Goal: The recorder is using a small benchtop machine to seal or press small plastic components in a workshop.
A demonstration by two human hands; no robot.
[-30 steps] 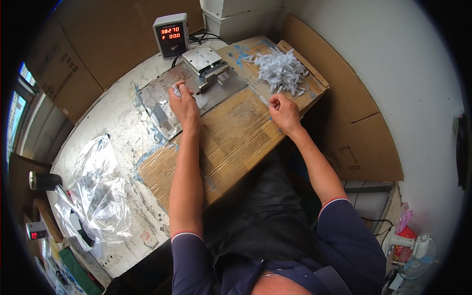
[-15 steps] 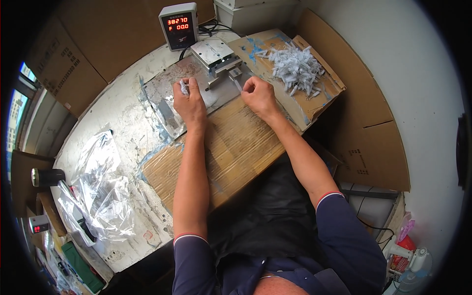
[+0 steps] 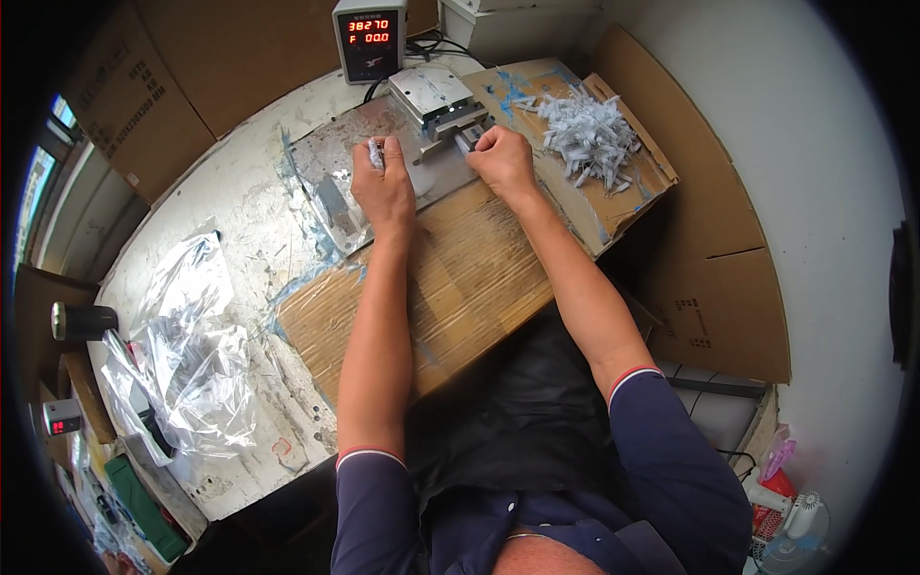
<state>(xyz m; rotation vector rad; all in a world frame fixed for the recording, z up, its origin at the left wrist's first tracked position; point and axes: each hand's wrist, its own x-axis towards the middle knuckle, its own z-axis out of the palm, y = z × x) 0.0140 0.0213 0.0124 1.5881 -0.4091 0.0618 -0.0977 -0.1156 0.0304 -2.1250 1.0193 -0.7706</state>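
My left hand (image 3: 385, 196) is closed around a few small whitish, translucent plastic pieces (image 3: 376, 153), which stick out between thumb and fingers. It hovers over a worn metal plate (image 3: 335, 153). At the front of a small metal fixture (image 3: 436, 101), my right hand (image 3: 505, 165) is pinched, fingertips against the fixture's protruding metal block (image 3: 469, 139). What the right fingertips hold is hidden. To the right of that hand lies a heap of similar translucent plastic pieces (image 3: 591, 139) on cardboard.
Behind the fixture stands a counter box (image 3: 371, 43) with red digits. A cardboard sheet (image 3: 460, 278) covers the table's near edge. Crumpled clear plastic bags (image 3: 196, 374) and a dark cylinder (image 3: 84, 321) are on the left. Cardboard panels (image 3: 709, 211) stand at the right.
The view has shifted slightly. My right hand has moved up to the fixture's block; the small pale strip seen at its fingertips before no longer shows. My left hand keeps its pieces.
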